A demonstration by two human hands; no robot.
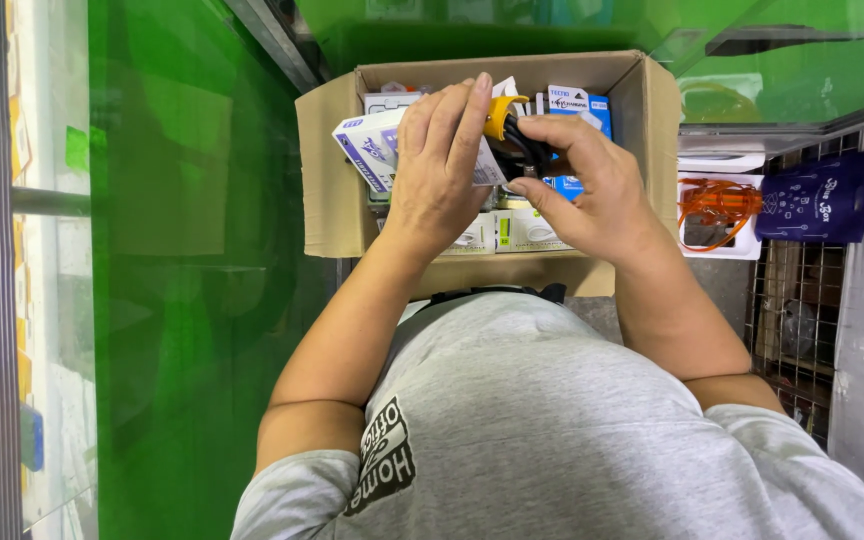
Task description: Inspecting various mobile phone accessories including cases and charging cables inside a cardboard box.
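The left hand [439, 160] is closed around a small white and purple cardboard package [377, 147], with the fingers laid flat over its face and pointing toward 12 o'clock. The right hand [587, 185] is closed on a yellow and black handheld tool [508, 125], with the thumb and forefinger pinched at its black body. The two hands touch at the centre. The yellow tip of the tool lies just beside the left fingertips [479, 88].

Both items are held above the open brown cardboard box [332, 170], at 12 o'clock from the person's grey shirt [552, 430]. The box is filled with small white and blue retail boxes [574, 102], packed upright and close together. Its near flap [492, 272] lies just beside the shirt. Its left wall is at 9 o'clock from the hands, and its right wall [660, 120] is at 3 o'clock.

A green translucent panel [182, 280] stands at 9 o'clock, just beside the left wall of the box; a strip of open room lies between the panel and the left forearm. At 3 o'clock, beyond the right wall, a white tray holding an orange coiled cable [717, 200] lies near a dark blue printed pouch [820, 198]. A wire mesh rack [797, 310] stands below both. The right elbow is near that rack.
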